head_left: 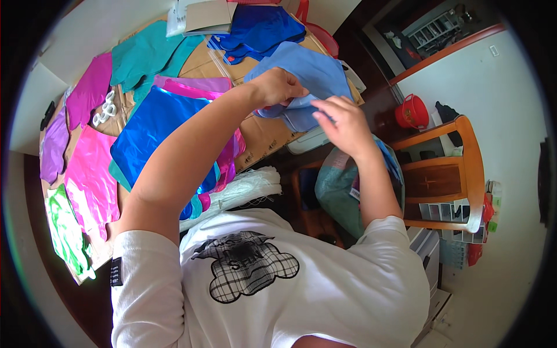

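Light blue flat foil balloons [307, 66] lie in a stack at the right end of the table. My left hand [275, 87] reaches across and pinches the near edge of the top light blue foil balloon, whose corner is lifted and folded over. Just right of that corner is my right hand [345, 124], its thumb and fingers apart, with the index fingertip at or very near the raised edge. Left of my left forearm lies a shiny dark blue foil balloon [154, 130] on top of pink and purple ones.
Cardboard [270, 136] covers the table. More flat foil pieces lie around: teal [145, 52], magenta [90, 90], pink [90, 174], green [64, 223] and royal blue [258, 29]. White string [246, 188] hangs at the near edge. A wooden chair [473, 174] and red bucket [413, 111] stand right.
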The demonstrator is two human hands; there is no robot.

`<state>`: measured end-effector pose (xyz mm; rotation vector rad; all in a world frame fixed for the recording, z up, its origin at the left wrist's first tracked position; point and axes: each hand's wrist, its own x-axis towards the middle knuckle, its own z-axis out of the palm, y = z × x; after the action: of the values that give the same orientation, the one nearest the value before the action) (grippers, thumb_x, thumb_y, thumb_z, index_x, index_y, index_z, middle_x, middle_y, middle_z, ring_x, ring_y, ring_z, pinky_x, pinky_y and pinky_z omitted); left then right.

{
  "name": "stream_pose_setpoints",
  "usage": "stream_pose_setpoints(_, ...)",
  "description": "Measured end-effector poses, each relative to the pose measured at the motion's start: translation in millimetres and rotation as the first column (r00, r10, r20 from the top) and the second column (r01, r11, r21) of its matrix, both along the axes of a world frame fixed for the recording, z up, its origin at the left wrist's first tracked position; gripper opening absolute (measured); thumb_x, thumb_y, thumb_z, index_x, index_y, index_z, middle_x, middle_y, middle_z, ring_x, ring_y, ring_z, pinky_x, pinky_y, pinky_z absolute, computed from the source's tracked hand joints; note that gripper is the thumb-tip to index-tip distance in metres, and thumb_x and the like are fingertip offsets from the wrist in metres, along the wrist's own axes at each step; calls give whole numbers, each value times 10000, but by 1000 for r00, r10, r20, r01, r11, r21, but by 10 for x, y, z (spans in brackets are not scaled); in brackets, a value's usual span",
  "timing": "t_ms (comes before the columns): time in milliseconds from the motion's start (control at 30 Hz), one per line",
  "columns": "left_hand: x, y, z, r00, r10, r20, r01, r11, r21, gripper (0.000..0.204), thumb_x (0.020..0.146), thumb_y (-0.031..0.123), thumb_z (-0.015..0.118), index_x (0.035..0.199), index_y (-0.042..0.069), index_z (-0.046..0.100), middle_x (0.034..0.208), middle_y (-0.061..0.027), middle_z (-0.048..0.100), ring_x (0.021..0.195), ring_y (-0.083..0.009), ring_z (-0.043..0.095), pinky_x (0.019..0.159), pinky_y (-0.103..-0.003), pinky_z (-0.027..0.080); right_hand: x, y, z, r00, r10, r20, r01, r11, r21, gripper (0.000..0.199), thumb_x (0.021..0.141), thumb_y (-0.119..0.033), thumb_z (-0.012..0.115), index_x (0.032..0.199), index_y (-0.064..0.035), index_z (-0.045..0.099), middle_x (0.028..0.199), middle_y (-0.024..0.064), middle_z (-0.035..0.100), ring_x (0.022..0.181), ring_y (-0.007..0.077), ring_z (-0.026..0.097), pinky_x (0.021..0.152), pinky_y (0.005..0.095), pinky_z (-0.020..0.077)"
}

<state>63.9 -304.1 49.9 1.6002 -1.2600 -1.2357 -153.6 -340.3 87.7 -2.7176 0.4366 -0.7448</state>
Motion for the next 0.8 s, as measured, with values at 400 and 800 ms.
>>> stream_pose_setpoints(400, -54, 26, 13, 987, -48, 150, 63, 993, -97, 252, 712, 210, 832, 847, 31, 714, 714, -30, 649, 637, -108, 577, 581, -262, 477, 12, 48, -115, 996, -54, 67, 72, 952, -296, 238, 709, -143, 771, 906, -57, 669, 919, 58, 536, 854, 264, 534, 770, 384, 430)
stream_pose_setpoints(800, -32, 42, 31, 979, 176, 104, -177, 984, 1, 343, 848, 341, 699, 980, 26, 662, 693, -66, 627, 588, -149, 577, 523, -317, 459, -48, 159, -235, 997, 35, -67, -48, 978, -205, 136, 807, -144, 698, 863, -26, 661, 1071, 146, 653, 988, 321, 623, 857, 402, 486)
